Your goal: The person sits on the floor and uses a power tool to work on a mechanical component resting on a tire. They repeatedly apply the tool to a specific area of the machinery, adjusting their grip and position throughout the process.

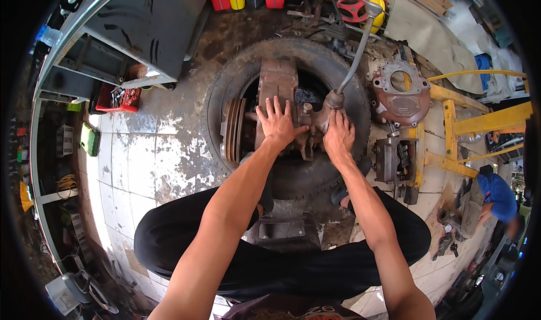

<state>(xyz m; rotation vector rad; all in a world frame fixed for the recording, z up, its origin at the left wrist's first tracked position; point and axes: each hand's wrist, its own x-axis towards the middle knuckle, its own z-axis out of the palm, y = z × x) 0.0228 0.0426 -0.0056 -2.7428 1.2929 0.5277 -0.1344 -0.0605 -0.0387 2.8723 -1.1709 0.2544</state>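
A rusty brown gearbox rests across a large black tire in front of me. A round, ridged metal drum or pulley sits at its left end. From its right part rises a long grey gear lever, leaning up and to the right out of a lever housing. My left hand lies flat on the gearbox casing, fingers spread. My right hand is curled over the lever housing, just below the lever's foot. Its thumb is mostly hidden.
A brown bell housing and an open metal case with gears lie to the right, beside a yellow metal frame. At left stand a grey metal cabinet and a red crate. Another person crouches at far right.
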